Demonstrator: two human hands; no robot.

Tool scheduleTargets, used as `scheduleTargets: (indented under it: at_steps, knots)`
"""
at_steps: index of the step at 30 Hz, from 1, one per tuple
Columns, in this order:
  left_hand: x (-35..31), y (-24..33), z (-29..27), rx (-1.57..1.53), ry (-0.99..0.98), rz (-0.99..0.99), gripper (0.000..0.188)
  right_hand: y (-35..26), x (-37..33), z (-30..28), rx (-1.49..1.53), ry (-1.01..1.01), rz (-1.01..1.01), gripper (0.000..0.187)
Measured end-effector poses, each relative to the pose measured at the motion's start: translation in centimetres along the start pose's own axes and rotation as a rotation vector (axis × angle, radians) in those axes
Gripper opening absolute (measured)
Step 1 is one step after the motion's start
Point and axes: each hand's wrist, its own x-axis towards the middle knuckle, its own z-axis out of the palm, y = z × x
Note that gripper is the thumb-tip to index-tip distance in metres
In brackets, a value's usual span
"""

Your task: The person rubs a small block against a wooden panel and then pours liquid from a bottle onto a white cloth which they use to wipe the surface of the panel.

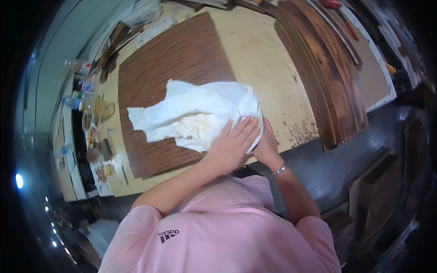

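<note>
- Where the pale worktable point(255, 45) ends on our left, we see clear plastic bottles point(93, 106) standing close together, some with yellowish liquid.
- Nearer to us on that side, a small dark block point(106, 149) and a small yellowish block point(109, 169) lie near the table's edge.
- Next comes a broad brown panel point(173, 59), flat on the worktable, its grain slightly blurred.
- Across the panel's near right part we have a rumpled white cloth point(182, 109) with yellowish stains; its right end reaches past the panel's edge.
- Our left hand point(231, 142) lies on the cloth's near right part, fingers extended over the fabric rather than curled round it.
- Just beside it, our right hand point(266, 142) touches the cloth's right edge; its fingertips are partly hidden, so we cannot tell whether it pinches the fabric.
- On our right wrist sits a silvery band point(280, 169).
- Farther right, we see long dark boards point(318, 73) lying side by side.
</note>
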Motion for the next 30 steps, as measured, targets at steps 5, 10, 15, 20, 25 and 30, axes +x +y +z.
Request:
scheduleTargets:
  at_steps: [5, 10, 15, 20, 25, 30]
  knots:
    - [-16.9, -7.7, 0.6, 0.002, 0.085, -0.511, 0.081, -2.4, 0.7, -2.0, 0.089, -0.006, 0.177, 0.111]
    - [-20.7, -9.3, -0.2, -0.064, 0.238, -0.909, 0.071, -2.4, 0.7, -1.3, 0.082, -0.011, 0.174, 0.113]
    - [-12.0, -2.8, 0.3, -0.050, 0.060, -0.447, 0.068, -1.8, 0.5, -0.5, 0.082, 0.015, 0.121, 0.112]
    - [-22.1, -9.8, -0.6, 0.097, 0.150, -0.868, 0.061, -0.4, -0.4, -0.3, 0.093, 0.044, 0.136, 0.110]
    - [-13.5, -5.9, 1.2, -0.107, 0.230, -0.598, 0.065, -0.2, -0.7, 0.4, 0.118, 0.061, 0.124, 0.109]
    - [-12.1, -7.1, -1.0, -0.064, 0.009, -0.391, 0.068, -0.4, -0.5, -0.3, 0.118, 0.043, 0.152, 0.107]
